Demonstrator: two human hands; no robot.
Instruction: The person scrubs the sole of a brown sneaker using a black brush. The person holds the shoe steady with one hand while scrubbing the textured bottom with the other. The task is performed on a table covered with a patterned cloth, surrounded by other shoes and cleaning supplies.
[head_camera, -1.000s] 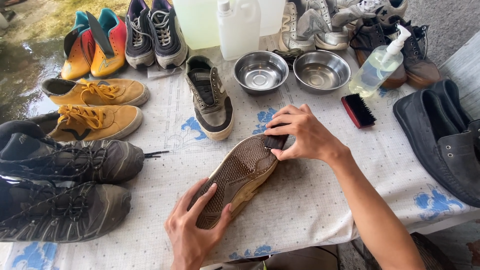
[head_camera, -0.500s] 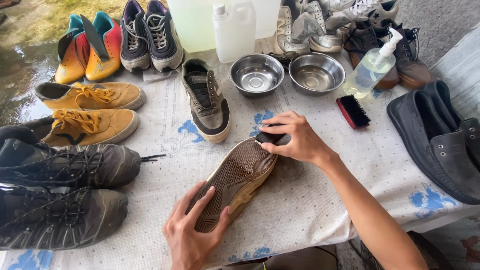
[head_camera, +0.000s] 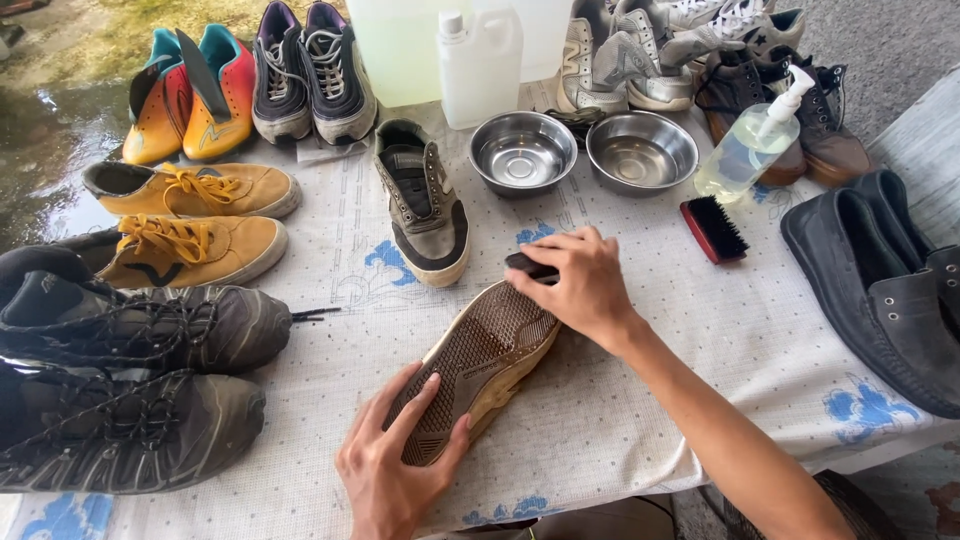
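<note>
A tan shoe (head_camera: 480, 355) lies sole-up on the white patterned tablecloth (head_camera: 640, 400), its toe pointing to the far right. My left hand (head_camera: 395, 460) presses flat on its heel end, fingers spread over the brown tread. At the toe end my right hand (head_camera: 580, 280) is closed on a small dark brush (head_camera: 530, 266), held against the sole. The matching grey and tan shoe (head_camera: 425, 205) stands upright just beyond.
Two steel bowls (head_camera: 522, 152) (head_camera: 641, 150), a white jug (head_camera: 482, 65), a pump bottle (head_camera: 750, 150) and a red-backed brush (head_camera: 713, 229) stand at the back. Mustard shoes (head_camera: 190, 245) and dark hiking shoes (head_camera: 130, 325) fill the left; dark leather shoes (head_camera: 880, 290) the right.
My right hand with the brush has slid a little along the toe end of the sole. My left hand stays on the heel.
</note>
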